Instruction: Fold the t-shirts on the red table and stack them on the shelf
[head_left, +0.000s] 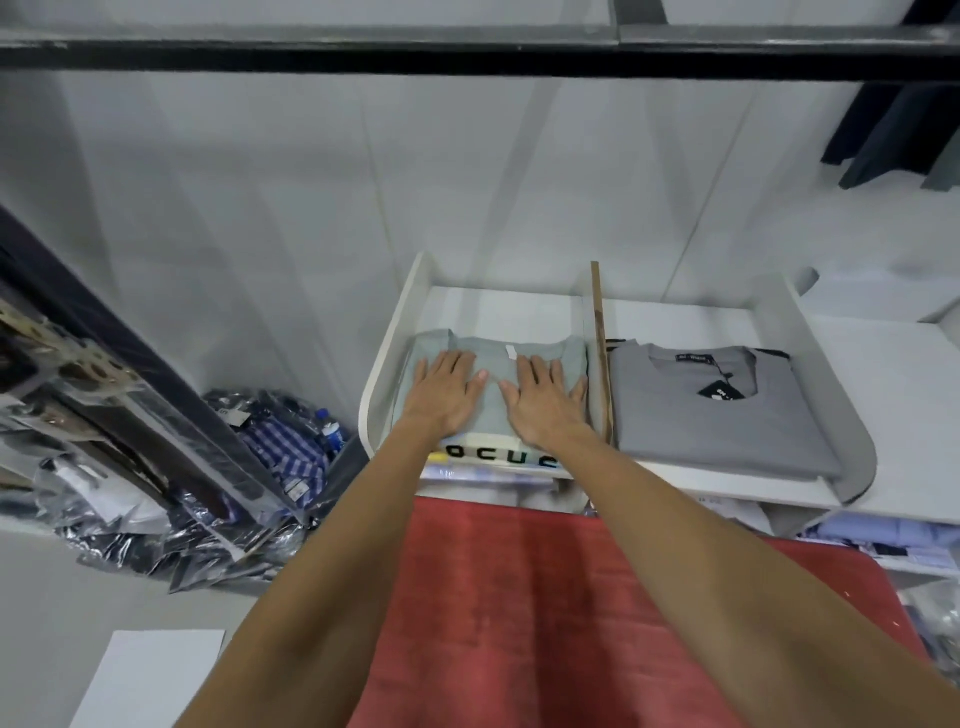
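White shelf at twelve o'clock beyond the red table: your left hand and right hand press flat, fingers straight, on the folded green shirt in its left bay. You're stacking; next, lift away cleanly.

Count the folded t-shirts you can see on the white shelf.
3. A pale green t-shirt lies under both hands in the left compartment, a cream t-shirt with black letters beneath it, and a grey t-shirt in the right compartment. More may be hidden.
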